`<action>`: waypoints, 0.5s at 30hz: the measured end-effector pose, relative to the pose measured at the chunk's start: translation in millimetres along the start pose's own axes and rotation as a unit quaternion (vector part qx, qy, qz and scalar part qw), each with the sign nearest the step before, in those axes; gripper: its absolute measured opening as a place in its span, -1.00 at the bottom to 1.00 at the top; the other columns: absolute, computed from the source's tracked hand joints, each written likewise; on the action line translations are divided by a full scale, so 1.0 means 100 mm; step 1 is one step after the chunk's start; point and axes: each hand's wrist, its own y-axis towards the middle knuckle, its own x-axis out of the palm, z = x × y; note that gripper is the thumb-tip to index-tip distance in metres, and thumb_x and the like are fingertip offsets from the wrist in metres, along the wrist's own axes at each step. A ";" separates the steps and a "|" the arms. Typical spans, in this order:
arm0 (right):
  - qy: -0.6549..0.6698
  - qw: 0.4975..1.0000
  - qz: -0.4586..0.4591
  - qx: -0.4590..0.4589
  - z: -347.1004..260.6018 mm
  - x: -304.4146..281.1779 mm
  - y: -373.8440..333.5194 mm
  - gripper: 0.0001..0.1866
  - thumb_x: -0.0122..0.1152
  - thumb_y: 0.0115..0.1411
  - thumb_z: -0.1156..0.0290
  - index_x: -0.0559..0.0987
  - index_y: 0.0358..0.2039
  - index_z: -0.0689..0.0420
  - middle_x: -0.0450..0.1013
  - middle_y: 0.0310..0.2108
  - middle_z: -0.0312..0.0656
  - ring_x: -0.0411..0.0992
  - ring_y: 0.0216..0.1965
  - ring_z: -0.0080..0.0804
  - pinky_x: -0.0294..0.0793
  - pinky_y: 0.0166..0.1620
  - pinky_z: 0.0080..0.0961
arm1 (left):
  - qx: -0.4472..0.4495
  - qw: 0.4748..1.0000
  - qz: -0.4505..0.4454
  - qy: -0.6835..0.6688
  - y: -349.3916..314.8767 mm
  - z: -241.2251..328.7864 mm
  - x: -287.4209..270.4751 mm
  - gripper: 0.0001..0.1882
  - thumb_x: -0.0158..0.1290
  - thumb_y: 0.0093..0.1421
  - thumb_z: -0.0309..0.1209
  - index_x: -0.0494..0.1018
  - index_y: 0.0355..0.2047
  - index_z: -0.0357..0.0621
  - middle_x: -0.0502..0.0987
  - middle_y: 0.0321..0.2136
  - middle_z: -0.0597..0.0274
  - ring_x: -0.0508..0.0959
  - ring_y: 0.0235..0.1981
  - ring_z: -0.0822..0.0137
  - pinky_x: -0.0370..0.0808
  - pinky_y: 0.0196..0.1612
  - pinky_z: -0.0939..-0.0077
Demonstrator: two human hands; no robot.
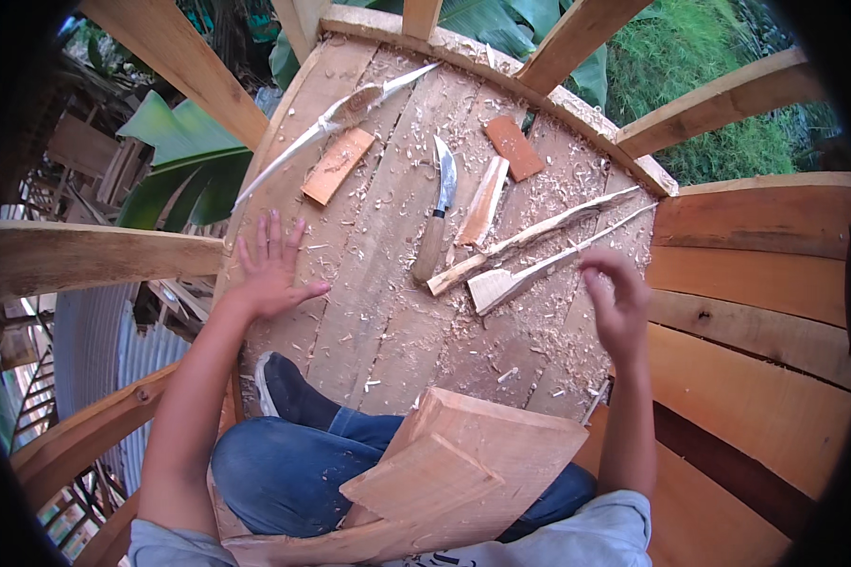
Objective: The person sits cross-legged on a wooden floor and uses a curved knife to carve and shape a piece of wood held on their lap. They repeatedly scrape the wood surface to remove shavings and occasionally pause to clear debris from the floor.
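My left hand presses flat on the plank floor with its fingers spread and holds nothing. My right hand hangs over the floor at the right, fingers loosely curled with a gap to the thumb and nothing visible between them. Nearest to it lies a carved stick with a broad, flat end, beside a rough split stick. A knife with a curved blade and wooden handle lies mid-floor. Beyond my left hand is a long, pale carved piece with a wide brown middle and thin tapering ends.
Wood shavings litter the plank floor. Small wood blocks and an offcut lie around the knife. Thick boards rest across my lap. Wooden railing posts and a plank wall enclose the space.
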 end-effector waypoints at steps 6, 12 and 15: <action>0.109 0.957 -0.218 0.158 -0.69 0.01 -0.22 -0.58 0.25 0.19 0.27 0.48 0.01 0.17 0.53 -0.20 -0.02 0.50 -0.11 -0.24 0.44 -0.05 -0.35 | 0.002 1.000 0.018 -0.013 0.06 0.00 0.00 0.18 -0.10 0.02 0.45 -0.43 0.40 0.18 -0.63 0.36 -0.16 -0.64 0.37 -0.07 -0.65 0.22 -0.30; 0.046 0.930 -0.301 0.208 -0.94 0.00 -0.56 -0.60 0.20 0.22 0.25 0.50 0.01 0.17 0.55 -0.19 -0.11 0.50 -0.19 -0.41 0.47 -0.09 -0.45 | -0.013 0.999 -0.011 -0.027 0.03 0.02 0.00 0.20 -0.12 -0.01 0.48 -0.44 0.40 0.19 -0.62 0.36 -0.10 -0.64 0.37 -0.03 -0.62 0.25 -0.27; 0.063 0.939 -0.246 0.231 -1.10 0.06 -0.78 -0.68 0.22 0.19 0.24 0.61 -0.19 0.23 0.57 -0.32 -0.09 0.51 -0.31 -0.41 0.48 -0.19 -0.45 | -0.023 1.000 -0.020 0.006 -0.07 0.09 -0.18 0.23 -0.10 -0.07 0.52 -0.37 0.41 0.18 -0.55 0.38 -0.11 -0.59 0.39 -0.02 -0.56 0.27 -0.26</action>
